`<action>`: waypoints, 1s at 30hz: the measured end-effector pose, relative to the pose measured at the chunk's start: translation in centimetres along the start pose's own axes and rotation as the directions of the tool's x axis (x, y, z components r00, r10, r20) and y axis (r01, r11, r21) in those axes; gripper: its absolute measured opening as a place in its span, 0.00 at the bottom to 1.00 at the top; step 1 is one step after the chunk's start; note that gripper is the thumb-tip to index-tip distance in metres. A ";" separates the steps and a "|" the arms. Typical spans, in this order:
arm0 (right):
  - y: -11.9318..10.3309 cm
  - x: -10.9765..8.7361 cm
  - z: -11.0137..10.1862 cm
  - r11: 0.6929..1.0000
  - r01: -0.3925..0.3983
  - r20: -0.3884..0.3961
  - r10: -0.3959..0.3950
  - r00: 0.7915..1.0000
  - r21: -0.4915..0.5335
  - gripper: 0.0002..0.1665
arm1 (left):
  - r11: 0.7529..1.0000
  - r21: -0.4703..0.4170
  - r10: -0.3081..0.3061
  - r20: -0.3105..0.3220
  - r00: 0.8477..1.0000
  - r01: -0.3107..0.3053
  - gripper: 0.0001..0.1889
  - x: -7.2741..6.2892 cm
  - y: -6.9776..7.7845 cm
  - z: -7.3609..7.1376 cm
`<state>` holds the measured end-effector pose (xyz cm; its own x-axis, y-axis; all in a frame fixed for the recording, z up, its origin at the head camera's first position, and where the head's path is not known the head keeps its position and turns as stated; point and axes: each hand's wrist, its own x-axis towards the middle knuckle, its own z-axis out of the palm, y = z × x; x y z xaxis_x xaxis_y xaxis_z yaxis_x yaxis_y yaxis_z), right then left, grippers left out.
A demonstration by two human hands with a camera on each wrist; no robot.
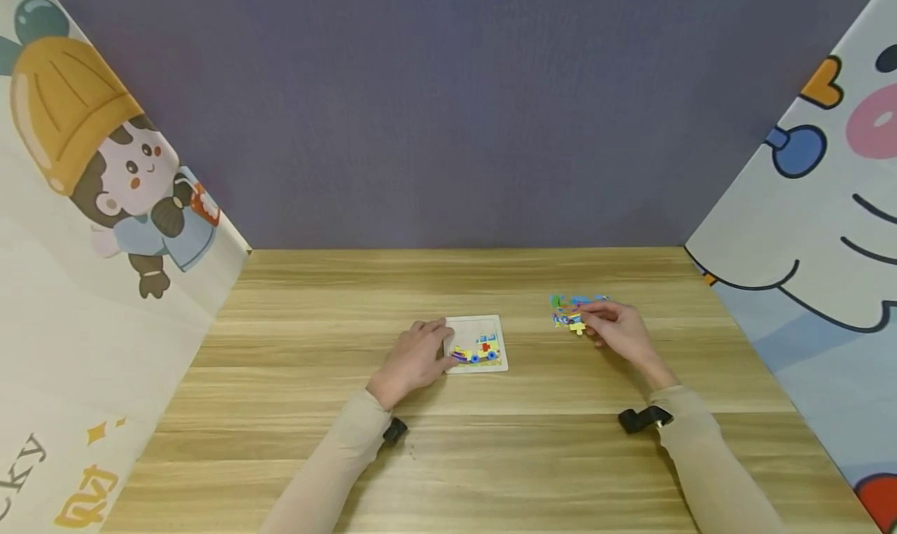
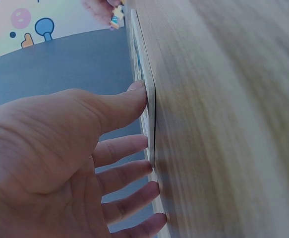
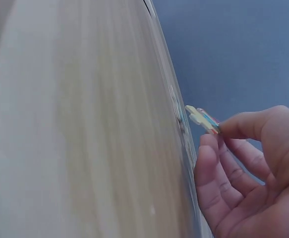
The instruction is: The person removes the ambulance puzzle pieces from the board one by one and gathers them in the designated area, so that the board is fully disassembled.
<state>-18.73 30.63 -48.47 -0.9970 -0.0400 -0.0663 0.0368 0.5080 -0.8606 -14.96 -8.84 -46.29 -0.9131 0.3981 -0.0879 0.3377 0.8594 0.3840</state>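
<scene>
A square white puzzle tray (image 1: 503, 345) lies on the table, with several pieces joined along its lower part into a picture of a yellow vehicle with blue wheels. My left hand (image 1: 416, 355) rests at the tray's left edge, thumb on its lower corner. Seen from the left wrist, the fingers of that hand (image 2: 60, 144) are spread and nearly straight. To the right, over a cluster of colourful loose puzzle pieces (image 1: 557, 302), my right hand (image 1: 619, 331) pinches a puzzle piece (image 3: 203, 120) between thumb and fingertip. The piece is tilted, its pale edge and knob showing.
The wood-grain table (image 1: 490, 456) ends at a dark grey back wall (image 1: 448, 114). Side panels with cartoon prints stand on the left (image 1: 196, 316) and right (image 1: 827, 378). A black wrist camera (image 1: 645, 419) sits on the right sleeve, another (image 1: 395, 431) on the left.
</scene>
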 end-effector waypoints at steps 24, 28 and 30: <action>0.8 0.9 -0.9 0.974 0.035 -0.067 -0.051 0.996 -0.224 0.20 | 1.000 0.002 0.000 -0.004 1.000 0.000 0.31 0.0 0.0 0.0; 0.5 0.8 -0.8 0.975 0.036 -0.056 -0.049 0.997 -0.221 0.20 | 1.000 0.004 0.001 0.000 1.000 -0.001 0.31 -0.1 0.0 0.0; 0.4 0.8 -0.7 0.974 0.038 -0.056 -0.052 0.997 -0.224 0.20 | 1.000 0.003 0.000 0.002 1.000 0.000 0.31 -0.1 0.1 -0.1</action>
<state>-19.52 31.34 -48.50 -0.9998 -0.0182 0.0065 -0.0172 0.6859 -0.7275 -14.88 -8.84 -46.21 -0.9126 0.3987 -0.0901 0.3383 0.8605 0.3810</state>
